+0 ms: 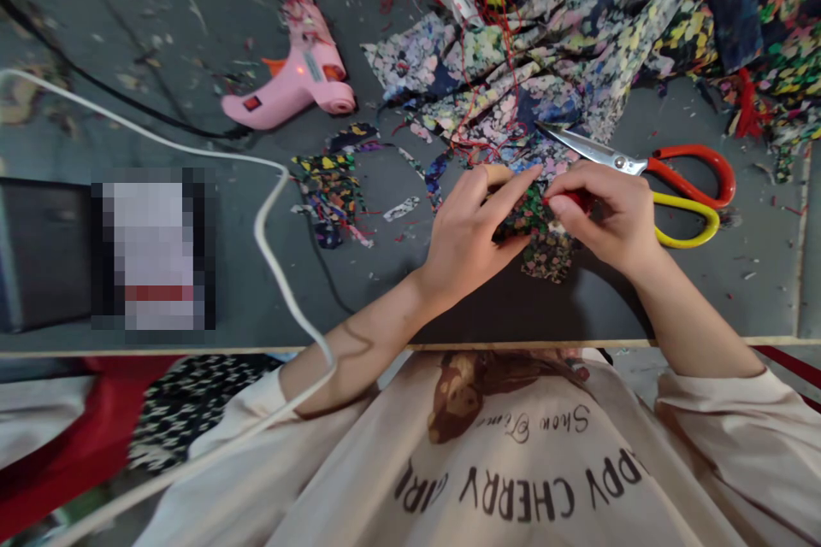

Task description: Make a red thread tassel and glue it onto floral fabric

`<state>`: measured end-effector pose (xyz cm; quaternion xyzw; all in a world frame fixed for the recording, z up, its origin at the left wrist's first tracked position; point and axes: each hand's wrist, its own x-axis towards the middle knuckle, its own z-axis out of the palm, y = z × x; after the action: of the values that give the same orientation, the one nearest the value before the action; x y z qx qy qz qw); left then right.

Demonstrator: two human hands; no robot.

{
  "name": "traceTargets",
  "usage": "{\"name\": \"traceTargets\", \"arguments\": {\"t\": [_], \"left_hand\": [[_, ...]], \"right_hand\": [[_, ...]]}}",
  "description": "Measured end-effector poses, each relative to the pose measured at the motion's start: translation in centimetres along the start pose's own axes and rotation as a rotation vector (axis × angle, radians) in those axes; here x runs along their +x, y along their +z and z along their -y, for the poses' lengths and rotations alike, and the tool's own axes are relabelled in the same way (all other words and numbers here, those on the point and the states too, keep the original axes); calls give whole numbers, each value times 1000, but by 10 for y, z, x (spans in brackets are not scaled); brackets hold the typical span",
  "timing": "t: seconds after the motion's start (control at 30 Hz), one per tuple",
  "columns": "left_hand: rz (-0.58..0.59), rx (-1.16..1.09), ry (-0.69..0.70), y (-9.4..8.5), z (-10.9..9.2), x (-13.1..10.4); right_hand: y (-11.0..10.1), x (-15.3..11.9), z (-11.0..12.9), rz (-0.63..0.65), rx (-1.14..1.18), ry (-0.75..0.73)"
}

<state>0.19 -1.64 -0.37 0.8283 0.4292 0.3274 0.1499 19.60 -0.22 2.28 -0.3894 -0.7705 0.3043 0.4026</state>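
Observation:
A small piece of dark floral fabric (548, 255) lies near the table's front edge, between my two hands. My left hand (473, 231) rests at its left side with fingers apart; whether anything is under them is hidden. My right hand (606, 209) is closed, thumb against forefinger, around something red that is mostly covered. Just behind my right hand are scissors (689, 175) with one red and one yellow handle, their blades partly open and pointing left. A large heap of floral fabric (596, 34) with loose red threads lies beyond both hands.
A pink glue gun (298, 68) lies at the back left. Small fabric scraps (330, 197) are left of my left hand. A white cable (273, 252) crosses the left side and my left forearm. A black box-like object (44, 256) and a blurred item (154, 248) sit far left.

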Motion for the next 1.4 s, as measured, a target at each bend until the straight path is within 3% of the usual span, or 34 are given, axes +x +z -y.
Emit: {"name": "traceTargets", "arguments": {"t": [0.13, 0.63, 0.93, 1.4], "left_hand": [[-18, -48, 13, -2, 0, 2], [3, 9, 18, -1, -2, 1], [5, 64, 14, 0, -3, 1], [51, -56, -66, -3, -1, 2]], "right_hand": [[0, -4, -2, -21, 51, 44], [1, 1, -5, 2, -161, -166], [3, 0, -5, 18, -197, -132], [0, -1, -4, 19, -119, -88]]}}
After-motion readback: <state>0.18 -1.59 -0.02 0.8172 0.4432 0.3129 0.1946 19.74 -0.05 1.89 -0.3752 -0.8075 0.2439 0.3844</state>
